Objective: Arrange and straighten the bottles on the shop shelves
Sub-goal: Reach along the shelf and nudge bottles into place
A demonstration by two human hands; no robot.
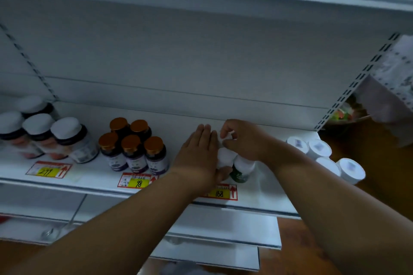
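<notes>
Head view: left hand (199, 152) flat, bracing green bottles (240, 168) near shelf (93, 176) front edge; right hand (242, 138) pinches a cap, apparently aligning.

3 price tags (220, 192) on shelf edge.

Hidden: the flat left hand (200, 152) covers most of the white-capped green bottles (240, 169).
Blurred: labels on the squat white tubs (348, 168).
Cut off: white-capped dark jars (10, 131), left edge.
</notes>
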